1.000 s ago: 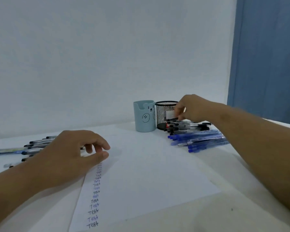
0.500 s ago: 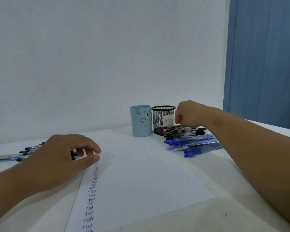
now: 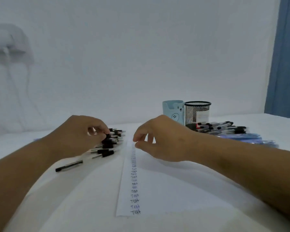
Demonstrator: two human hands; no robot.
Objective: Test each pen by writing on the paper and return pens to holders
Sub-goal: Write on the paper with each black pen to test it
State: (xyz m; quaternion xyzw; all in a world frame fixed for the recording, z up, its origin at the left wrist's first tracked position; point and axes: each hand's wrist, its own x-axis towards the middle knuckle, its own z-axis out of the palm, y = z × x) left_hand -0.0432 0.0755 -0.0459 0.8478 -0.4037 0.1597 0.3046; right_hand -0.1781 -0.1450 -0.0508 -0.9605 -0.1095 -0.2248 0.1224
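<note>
Pens (image 3: 110, 144) with black caps lie in a cluster on the white desk (image 3: 84, 198), just left of the paper (image 3: 166, 190), and your left hand (image 3: 79, 136) curls its fingers onto one at the cluster's far end. Your right hand (image 3: 159, 139) hovers over the paper's top with fingers loosely curled, holding nothing visible; behind it stand the blue bear holder (image 3: 173, 113) and the black mesh holder (image 3: 197, 114).

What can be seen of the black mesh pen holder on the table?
The black mesh pen holder is a round cup of wire mesh, seemingly metal, with a solid rim. It stands upright at the back of the table, right beside the light blue bear holder. A white label shows through the mesh. No pens stick out. Black pens lie piled at its base.
</note>
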